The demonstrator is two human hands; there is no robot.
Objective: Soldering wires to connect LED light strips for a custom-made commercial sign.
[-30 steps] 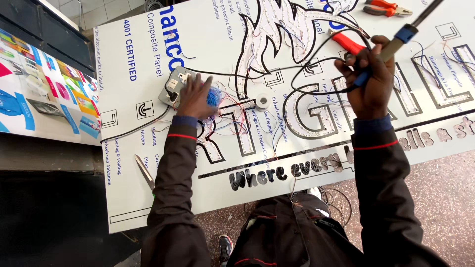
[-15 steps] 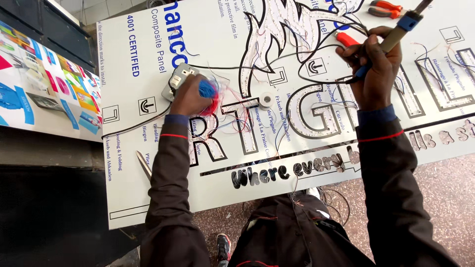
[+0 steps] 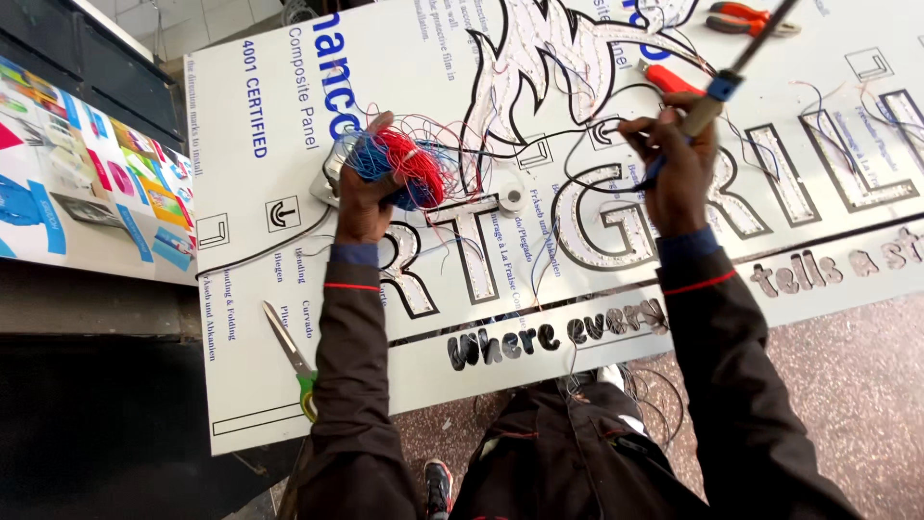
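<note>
**Wire bundle lifted over the sign panel**

Since the earlier frame the left hand (image 3: 364, 197) has raised a bundle of red and blue wire (image 3: 402, 166) clear of the small grey box it covered; that box is now mostly hidden behind hand and wire. The fingers are clamped around the bundle, above the cut-out letters at the left of the sign panel (image 3: 289, 106). The right hand (image 3: 677, 164) is closed around a long tool (image 3: 717, 89) with a blue collar; its long axis runs diagonally up and right, its upper end cut off by the frame edge. Red-handled pliers (image 3: 743, 17) lie near the panel's upper right corner; scissors (image 3: 292, 354) lie at its lower left, blades pointing up-left.
</note>
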